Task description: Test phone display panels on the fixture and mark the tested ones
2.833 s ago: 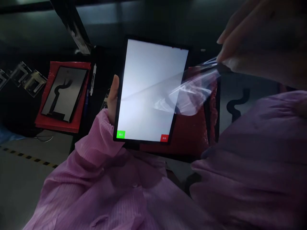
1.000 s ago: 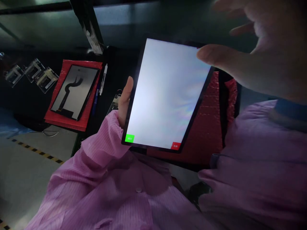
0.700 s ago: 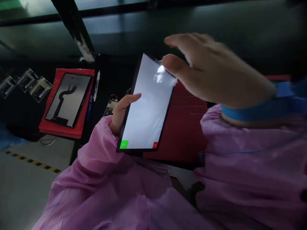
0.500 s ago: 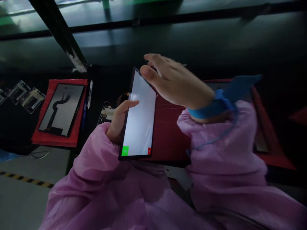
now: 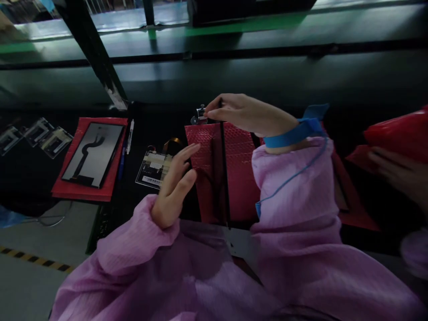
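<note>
My left hand [image 5: 175,187] is raised beside red bubble wrap [image 5: 203,149], fingers stretched and thumb apart, holding nothing. My right hand [image 5: 249,113], with a blue wrist strap [image 5: 290,136], reaches across the wrap's far end. Its thumb and fingertips close at a small metal clamp-like fitting [image 5: 200,115]; how firmly they grip is hard to see. A thin black strip [image 5: 225,178] runs lengthwise over the red wrap. Whether that strip belongs to a display panel, I cannot tell. Left of my left hand lies a small circuit module [image 5: 152,168] with a label.
On the left, a display panel [image 5: 95,154] with a black flex cable rests on red wrap. A white pen [image 5: 130,137] and a blue pen [image 5: 121,162] lie alongside. Several modules [image 5: 55,141] sit farther left. At right, another person's hand [image 5: 401,171] touches a red bag [image 5: 401,138].
My left hand has let go of the lit display panel, whose bright face no longer shows. My right hand has come to the metal fitting. Another person's hand and red bag have appeared at right.
</note>
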